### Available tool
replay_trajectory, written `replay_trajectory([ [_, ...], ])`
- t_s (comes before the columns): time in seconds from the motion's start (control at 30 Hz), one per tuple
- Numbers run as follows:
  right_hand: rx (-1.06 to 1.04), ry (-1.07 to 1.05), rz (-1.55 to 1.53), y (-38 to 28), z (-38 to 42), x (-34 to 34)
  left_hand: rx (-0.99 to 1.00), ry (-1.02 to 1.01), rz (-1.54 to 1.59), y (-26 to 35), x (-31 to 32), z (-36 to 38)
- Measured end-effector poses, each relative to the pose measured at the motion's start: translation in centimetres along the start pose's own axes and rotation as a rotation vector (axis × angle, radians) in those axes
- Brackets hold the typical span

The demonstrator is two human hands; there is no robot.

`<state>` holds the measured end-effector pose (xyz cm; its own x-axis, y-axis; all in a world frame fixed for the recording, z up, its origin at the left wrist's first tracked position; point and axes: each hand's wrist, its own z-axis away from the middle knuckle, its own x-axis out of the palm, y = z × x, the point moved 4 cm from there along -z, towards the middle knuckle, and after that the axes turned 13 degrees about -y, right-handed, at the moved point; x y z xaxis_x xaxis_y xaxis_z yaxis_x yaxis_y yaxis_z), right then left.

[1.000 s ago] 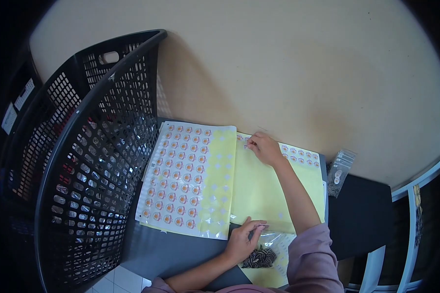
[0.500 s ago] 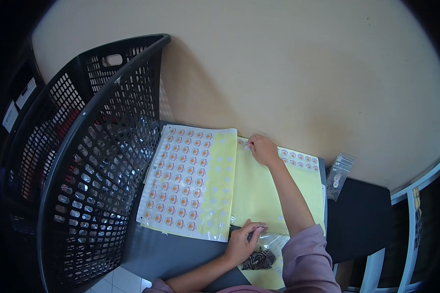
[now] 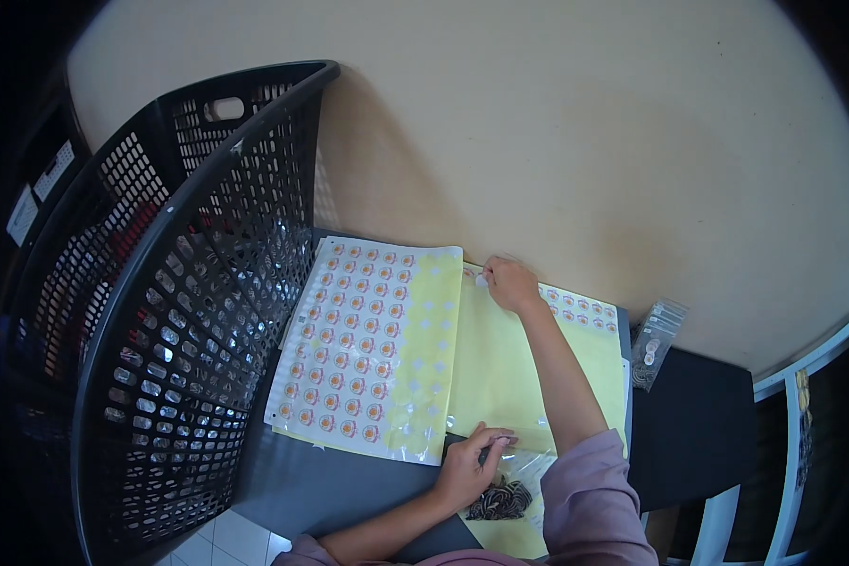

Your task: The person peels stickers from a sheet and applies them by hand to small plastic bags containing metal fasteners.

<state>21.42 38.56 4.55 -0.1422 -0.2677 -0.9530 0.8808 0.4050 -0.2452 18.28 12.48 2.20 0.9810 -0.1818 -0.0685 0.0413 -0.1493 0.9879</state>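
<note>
Head cam: R hand [image 3: 512, 286] at top edge of R sheet [image 3: 500, 349], palm down. Its grip is together, clamped on a small white round sticker [image 3: 482, 280]; thumb mostly hidden. R sheet = mostly bare yellow backing, w/ printed round stickers along the top, both sides of the hand.

L hand [image 3: 465, 469] low, near btm edge of same sheet, thumb + index close together w/ a small pale piece [image 3: 504, 441] at the tips. Piece too small to ID; can't tell if grip is fully clamped on it. Clear bag [image 3: 502, 498] w/ dark striped contents lies just beside L hand, partly over a yellow sheet [image 3: 509, 538], near the lilac R sleeve [image 3: 590, 491].

L sheet [image 3: 349, 330] sits left of R sheet, slightly overlapping it: white w/ rows of printed round stickers, yellow strip on its right side w/ pale round marks. Sheets are on the dark gray table [image 3: 340, 481].

Big black perforated basket [image 3: 198, 283] on far L, clear-wrapped items visible thru the holes. Clear packets [image 3: 657, 340] stacked just right of R sheet, near beige wall [image 3: 557, 141]; top one shows pale round stickers.
</note>
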Motion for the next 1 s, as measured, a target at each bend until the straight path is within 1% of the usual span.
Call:
replay_trajectory([
  [0.17, 0.032, -0.039, 0.027, -0.1, -0.3, 0.0, 0.011, 0.013, 0.000, 0.2, 0.0, 0.0],
  [0.4, 0.004, -0.005, 0.045, 0.1, -0.8, -0.1, 0.039, 0.040, -0.028, 0.2, -0.1, 0.1],
  [0.47, 0.048, -0.055, 0.044, 0.1, -0.8, 0.0, -0.036, 0.002, 0.043, 0.1, -0.1, 0.1],
  [0.7, 0.037, -0.032, 0.030, 0.4, -1.1, 0.1, -0.029, 0.009, 0.041, 0.1, -0.1, 0.2],
  [0.8, 0.054, -0.046, 0.050, 0.5, -1.0, 0.1, -0.020, 0.003, 0.002, 0.3, -0.1, 0.2],
  [0.87, 0.092, -0.063, 0.034, 0.5, -0.9, 0.0, -0.050, -0.011, -0.009, 0.3, -0.1, 0.2],
  [1.0, 0.095, -0.048, 0.028, 0.9, -1.5, 0.3, -0.016, -0.001, -0.012, 0.0, 0.0, 0.2],
])
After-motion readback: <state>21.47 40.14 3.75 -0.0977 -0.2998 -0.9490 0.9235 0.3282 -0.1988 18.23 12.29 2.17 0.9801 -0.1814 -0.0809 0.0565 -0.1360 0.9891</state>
